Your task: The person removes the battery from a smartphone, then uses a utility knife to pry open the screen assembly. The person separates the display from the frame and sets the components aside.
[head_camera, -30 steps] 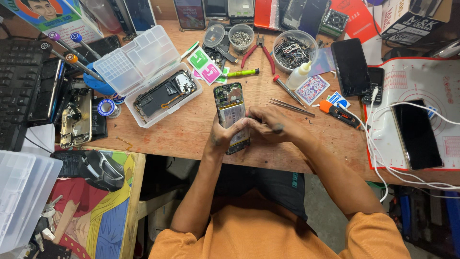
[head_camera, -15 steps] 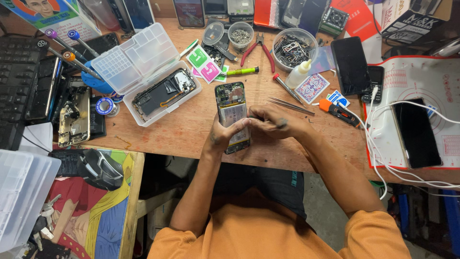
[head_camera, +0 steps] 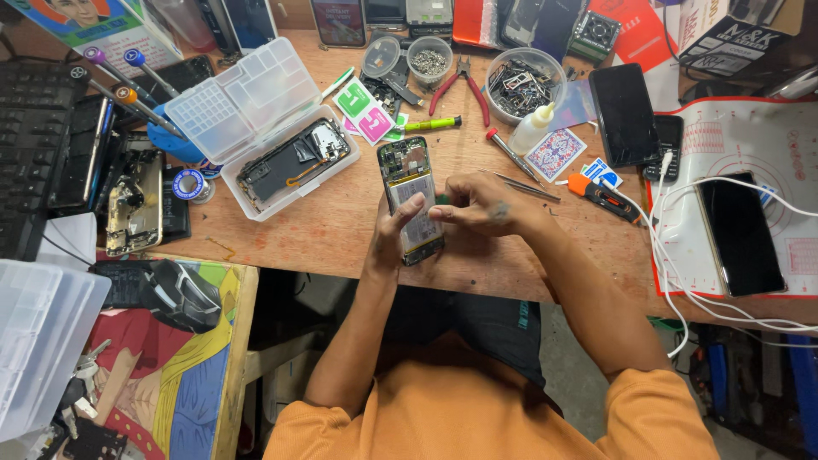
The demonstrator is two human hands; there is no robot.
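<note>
The left hand [head_camera: 388, 238] clasps the opened phone [head_camera: 411, 198] from its side, steadying it face-down near the front edge of the tabletop [head_camera: 341, 230]; the right hand [head_camera: 481, 204] rests over its battery, fingertips pinched together on something too small to identify; tweezers [head_camera: 520, 184] lie just beside.

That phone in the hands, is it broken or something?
It looks taken apart, not smashed. The opened phone has no back cover, so its battery and circuit board show. The left hand grips it while the right hand works above it. Another opened phone lies in the clear plastic box.
</note>
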